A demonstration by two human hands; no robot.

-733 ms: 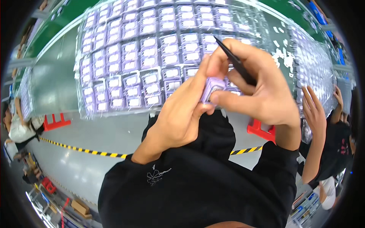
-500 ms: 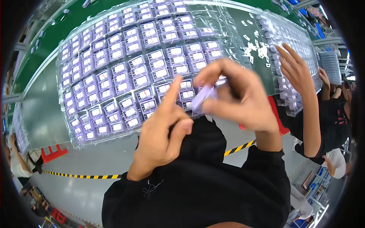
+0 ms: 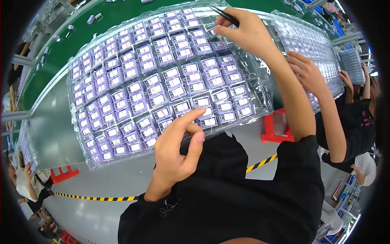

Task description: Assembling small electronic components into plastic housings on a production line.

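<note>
In the head view, your right hand point(image 3: 250, 34) is closed around black tweezers point(image 3: 228, 18), its thumb tip at a small purple unit point(image 3: 212, 32) at the far right of the clear tray point(image 3: 258, 94); I cannot tell whether you pinch it. The unit is blocky and partly hidden by your fingers. Similar purple units point(image 3: 156, 99) fill rows before you, bearing white labels, some red-marked, their print too small to read. Your left hand point(image 3: 174, 156) hovers over the near edge, finger and thumb apart.
</note>
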